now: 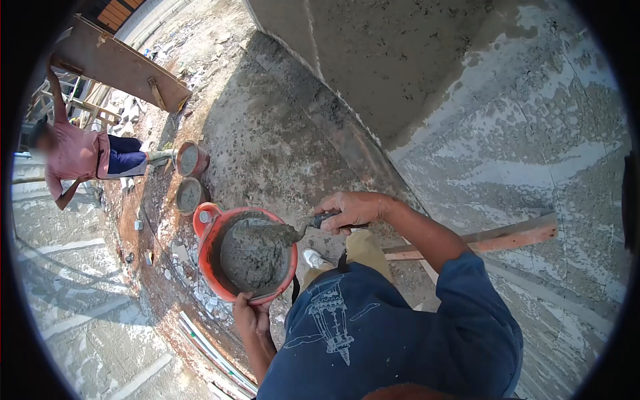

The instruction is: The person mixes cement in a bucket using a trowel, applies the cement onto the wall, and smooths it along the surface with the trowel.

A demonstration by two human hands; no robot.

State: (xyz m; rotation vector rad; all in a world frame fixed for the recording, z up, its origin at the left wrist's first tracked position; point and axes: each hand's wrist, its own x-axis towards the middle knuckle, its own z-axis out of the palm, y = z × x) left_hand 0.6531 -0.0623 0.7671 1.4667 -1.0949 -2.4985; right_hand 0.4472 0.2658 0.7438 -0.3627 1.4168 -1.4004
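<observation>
Bright daylight, nearly glaring on the far rubble [217, 37]; broad shadow dims the ground [260, 140] beside the wall [393, 60]. Fisheye curvature, black corners; a person's head [43, 139] at left is blurred.

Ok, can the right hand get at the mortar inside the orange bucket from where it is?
Likely yes: the orange bucket is open on top, and the trowel in the right hand reaches over its rim to the mortar, nothing visibly blocking.

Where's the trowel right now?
In the head view, the trowel is near the middle, its handle in the person's right hand, and its mortar-covered end is over the orange bucket.
</observation>
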